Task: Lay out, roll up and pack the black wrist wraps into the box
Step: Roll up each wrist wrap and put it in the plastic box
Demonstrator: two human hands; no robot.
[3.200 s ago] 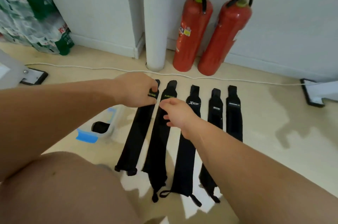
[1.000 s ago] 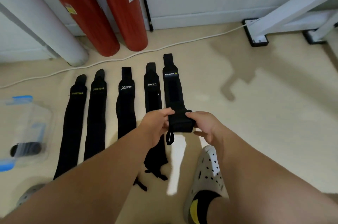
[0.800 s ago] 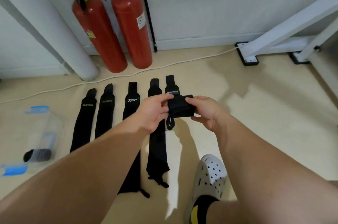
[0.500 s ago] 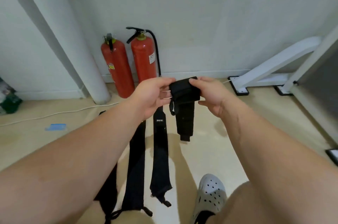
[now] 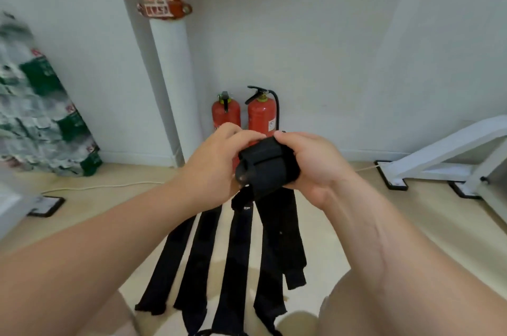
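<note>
Gripping a partly rolled black wrist wrap (image 5: 267, 168) from both sides, the left hand (image 5: 216, 168) curls its fingers over the roll's left end. The right hand (image 5: 310, 165) clasps the right end, thumb on top. The roll is held in the air, and its unrolled tail (image 5: 288, 239) hangs down from it. Below the roll, four flat wraps (image 5: 236, 253) lie side by side on the beige floor (image 5: 397, 226), the tail overlapping the rightmost one in view. Just behind the roll, two red fire extinguishers (image 5: 260, 116) stand against the wall. Left of the roll rises a white pipe (image 5: 171, 75), and further left leans a green-and-white package (image 5: 41, 116). Right of the roll sits a white metal frame (image 5: 439, 149).
</note>
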